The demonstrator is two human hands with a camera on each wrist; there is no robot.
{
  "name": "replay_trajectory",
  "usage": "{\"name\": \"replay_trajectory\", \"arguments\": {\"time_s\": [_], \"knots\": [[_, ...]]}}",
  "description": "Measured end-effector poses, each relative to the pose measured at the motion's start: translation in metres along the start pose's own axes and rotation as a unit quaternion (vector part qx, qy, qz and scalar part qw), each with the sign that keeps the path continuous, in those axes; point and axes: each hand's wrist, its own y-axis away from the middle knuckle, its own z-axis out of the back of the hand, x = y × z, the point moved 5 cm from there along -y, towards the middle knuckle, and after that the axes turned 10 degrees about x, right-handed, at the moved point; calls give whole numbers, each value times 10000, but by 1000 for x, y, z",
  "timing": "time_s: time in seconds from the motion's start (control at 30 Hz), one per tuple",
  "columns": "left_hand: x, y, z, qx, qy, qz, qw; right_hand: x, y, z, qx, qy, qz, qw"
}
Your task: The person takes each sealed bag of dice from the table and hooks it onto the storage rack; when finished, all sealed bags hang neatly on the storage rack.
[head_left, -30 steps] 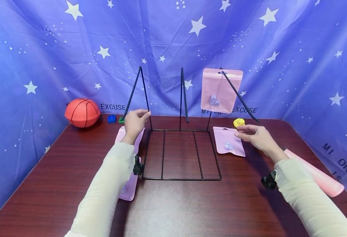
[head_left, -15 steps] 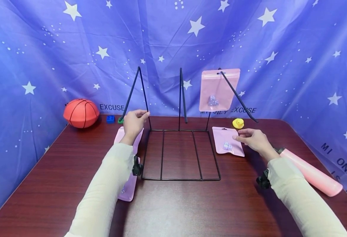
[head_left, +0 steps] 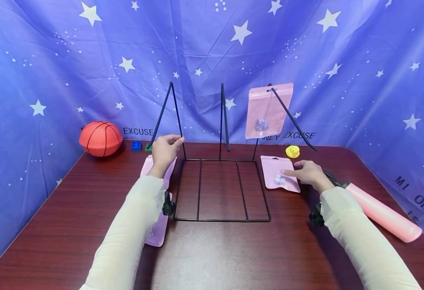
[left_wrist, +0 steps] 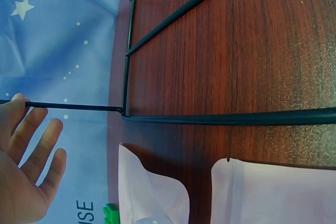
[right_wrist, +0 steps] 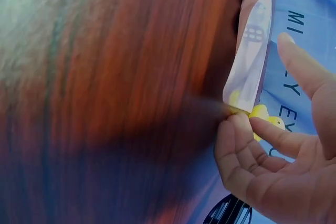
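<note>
My left hand (head_left: 164,152) pinches the left rear upright of a black wire display rack (head_left: 222,220) between thumb and index finger, as the left wrist view shows. To the right of the rack's base, a pink zip pouch (head_left: 269,169) with dice inside lies flat on the table. My right hand (head_left: 309,174) is at this pouch's right edge. In the right wrist view its fingertips touch the edge, while the thumb stands apart. Another pink pouch (head_left: 266,106) with dice hangs from the rack's right hook. Two more pouches (head_left: 157,233) lie left of the rack, partly hidden by my left arm.
At the back left sit an orange toy basketball (head_left: 101,139), a blue block (head_left: 136,146) and a green block (head_left: 148,147). Behind the right pouch is a yellow rubber duck (head_left: 292,151). A pink tube (head_left: 383,211) with a black end lies beyond my right forearm.
My right hand has moved left and slightly down, onto the lying pouch's right edge. The hanging pouch sways a little. My left hand stays on the rack's upright.
</note>
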Motion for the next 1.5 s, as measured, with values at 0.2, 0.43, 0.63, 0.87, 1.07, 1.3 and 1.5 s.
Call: {"name": "replay_trajectory", "arguments": {"time_s": [0.2, 0.43, 0.63, 0.87, 1.07, 1.3, 1.5], "knots": [[0, 1, 0, 18, 49, -14, 10000, 3, -2, -2, 41, 138, -174, 9997], [-1, 0, 0, 9, 52, -26, 10000, 3, -6, -3, 103, 17, -152, 9998], [-2, 1, 0, 49, 91, -7, 9999, -3, -10, -3, 291, -356, 18, 9989], [-2, 0, 0, 45, 101, 21, 9999, -9, -12, -2, 439, -839, 308, 9950], [-1, 0, 1, 63, 103, 3, 9999, -10, -12, 1, 404, -1091, 645, 9911], [0, -1, 0, 120, 58, 3, 9999, -13, -6, 4, 407, -1231, 841, 9880], [2, -1, 0, 100, 122, -6, 9999, -15, -2, 6, 528, -1455, 1102, 9818]]}}
